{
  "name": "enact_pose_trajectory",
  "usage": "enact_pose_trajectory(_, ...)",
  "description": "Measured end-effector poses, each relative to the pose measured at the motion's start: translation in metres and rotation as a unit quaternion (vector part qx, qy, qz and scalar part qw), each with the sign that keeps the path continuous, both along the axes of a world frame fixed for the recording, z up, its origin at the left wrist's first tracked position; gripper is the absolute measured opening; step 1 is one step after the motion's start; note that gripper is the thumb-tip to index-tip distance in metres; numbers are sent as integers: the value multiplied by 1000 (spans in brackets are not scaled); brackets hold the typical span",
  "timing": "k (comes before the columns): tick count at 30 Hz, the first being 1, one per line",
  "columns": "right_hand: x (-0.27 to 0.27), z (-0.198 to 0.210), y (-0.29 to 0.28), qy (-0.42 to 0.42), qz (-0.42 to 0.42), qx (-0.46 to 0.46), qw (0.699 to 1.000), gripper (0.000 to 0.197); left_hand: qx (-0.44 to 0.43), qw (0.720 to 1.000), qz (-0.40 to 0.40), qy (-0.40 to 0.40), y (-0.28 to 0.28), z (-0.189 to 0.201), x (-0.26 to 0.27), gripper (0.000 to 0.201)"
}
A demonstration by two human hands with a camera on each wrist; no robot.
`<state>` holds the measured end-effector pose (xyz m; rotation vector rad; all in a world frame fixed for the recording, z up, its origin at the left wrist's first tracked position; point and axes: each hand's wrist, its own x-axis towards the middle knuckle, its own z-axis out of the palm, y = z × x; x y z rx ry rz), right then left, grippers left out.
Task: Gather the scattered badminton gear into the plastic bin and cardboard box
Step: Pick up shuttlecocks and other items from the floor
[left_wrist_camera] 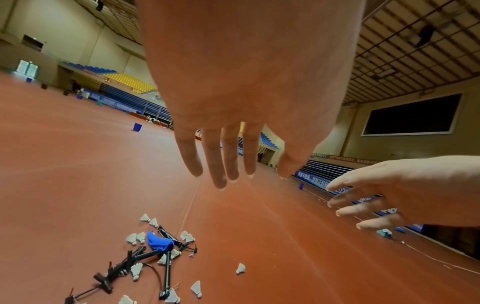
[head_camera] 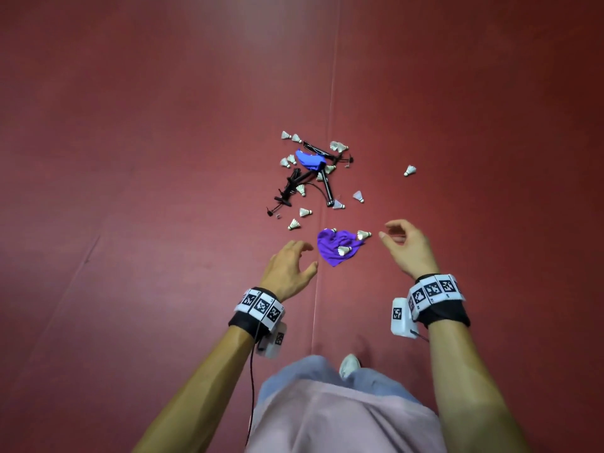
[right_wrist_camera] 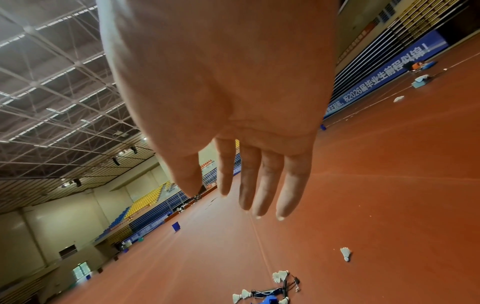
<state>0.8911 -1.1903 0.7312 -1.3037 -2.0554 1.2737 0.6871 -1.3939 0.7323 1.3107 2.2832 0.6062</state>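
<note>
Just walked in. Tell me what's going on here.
A person stands over badminton gear scattered on a red floor. Both hands are empty and reaching down: the left hand and right hand flank a purple cloth with shuttlecocks lying on it. Further off lie black poles, a blue cloth and more shuttlecocks. Nothing is picked up yet; no bin or box shows.

Left hand [head_camera: 289, 268], right hand [head_camera: 407, 245] outstretched (both empty).
</note>
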Motion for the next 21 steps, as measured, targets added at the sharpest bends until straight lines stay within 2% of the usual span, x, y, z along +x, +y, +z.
enact_pose_trajectory(5,-43,-11,70,-20,1,-17,1000,24,-24,999,-8,40,67,-7,-53,43)
enact_pose_trajectory(13,-140,-53,199,-91,24,-36,995,28,-44,998,-32,-6,217,-57,-158,44)
enact_pose_trajectory(16,-177,-67,246,-134,47,-51,989,32,-58,997,-57,-7,288,-69,-205,46)
enact_pose_trajectory(21,-209,-95,313,-239,131,-66,960,38,-117,979,-163,38,396,-96,-251,48)
